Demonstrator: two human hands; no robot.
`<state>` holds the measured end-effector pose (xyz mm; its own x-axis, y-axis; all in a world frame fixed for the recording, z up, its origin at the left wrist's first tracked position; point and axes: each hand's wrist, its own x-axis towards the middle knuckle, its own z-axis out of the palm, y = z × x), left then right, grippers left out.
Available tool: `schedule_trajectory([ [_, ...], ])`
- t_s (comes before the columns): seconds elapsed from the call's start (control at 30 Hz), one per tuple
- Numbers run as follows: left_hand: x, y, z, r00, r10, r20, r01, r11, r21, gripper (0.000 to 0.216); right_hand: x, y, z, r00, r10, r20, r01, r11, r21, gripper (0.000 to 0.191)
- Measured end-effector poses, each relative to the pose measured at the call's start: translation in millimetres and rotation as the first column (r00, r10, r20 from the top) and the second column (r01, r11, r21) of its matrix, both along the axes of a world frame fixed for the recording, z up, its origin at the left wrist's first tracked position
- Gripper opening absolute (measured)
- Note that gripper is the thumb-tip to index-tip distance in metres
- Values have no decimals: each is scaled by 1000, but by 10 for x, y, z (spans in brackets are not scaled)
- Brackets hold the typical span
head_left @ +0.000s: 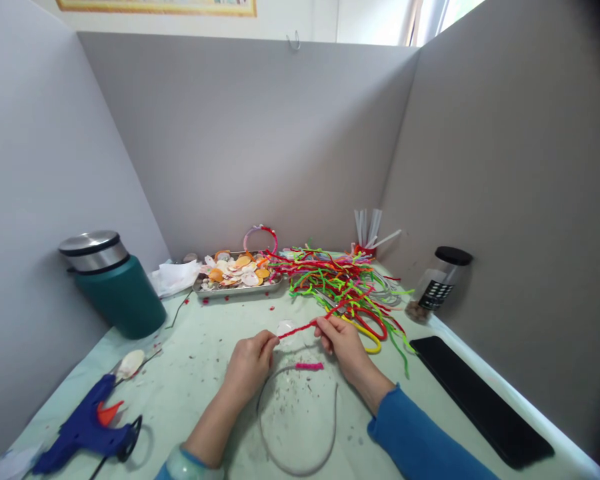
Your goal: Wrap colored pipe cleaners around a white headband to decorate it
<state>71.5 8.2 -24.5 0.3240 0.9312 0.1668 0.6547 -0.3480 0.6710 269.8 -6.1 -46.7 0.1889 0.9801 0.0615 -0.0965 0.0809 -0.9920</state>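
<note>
A red pipe cleaner (299, 330) is stretched between my two hands above the table. My left hand (249, 365) pinches its near end between thumb and fingertips. Farther along, my right hand (344, 343) grips it, and the rest runs up toward the pile behind. Below my hands lies a grey headband (300, 472), its curve toward me, with a short pink fuzzy wrap (310, 366) at one end. Just beyond my right hand are scissors with red and yellow handles (370, 339), partly covered by the pile of coloured pipe cleaners (330, 277).
A tray (240, 291) of shells stands at the back, with a decorated headband (260, 230) behind it. At left are a teal bottle (123, 297) and a blue glue gun (80, 427). A black-lidded jar (437, 287) and a black slab (480, 400) sit at right. Grey partitions enclose the table.
</note>
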Motion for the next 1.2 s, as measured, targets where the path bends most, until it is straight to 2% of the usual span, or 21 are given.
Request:
schedule_trajectory([
  [0.13, 13, 27, -12, 974, -66, 218, 109, 975, -193, 37, -5, 3, -1, 999, -8, -51, 8, 1000, 16, 37],
  [0.33, -5, 23, -25, 983, -4, 183, 38, 983, -180, 36, 35, 9, -8, 996, -74, -44, 76, 997, 28, 38],
  [0.43, -6, 19, -26, 981, 1, 193, 36, 981, -190, 34, 23, 11, -2, 995, -48, -92, 50, 998, 25, 36],
  [0.53, 16, 11, -33, 982, -11, 187, 40, 987, -153, 33, -48, 9, 1, 996, 29, -79, -30, 999, -19, 33],
  [0.63, 49, -9, -32, 988, -67, 139, 79, 994, -81, 31, -138, 4, -5, 997, 76, 0, -76, 995, -57, 31],
  [0.83, 77, -58, -20, 997, -70, 45, 62, 986, 157, 22, -193, -8, -14, 991, 54, 119, -51, 998, -36, 32],
  [0.9, 74, -68, -27, 997, -80, 26, 73, 978, 195, 21, -196, -16, -10, 990, 46, 130, -42, 998, -36, 31],
  [1.07, 77, -66, -53, 998, -58, -29, 62, 984, 165, 22, -229, -33, -24, 993, 36, 117, -34, 999, -18, 30],
  [1.2, 89, -43, -46, 999, -43, 10, 42, 992, 120, 21, -215, -20, -43, 996, 3, 90, -2, 1000, -4, 31],
])
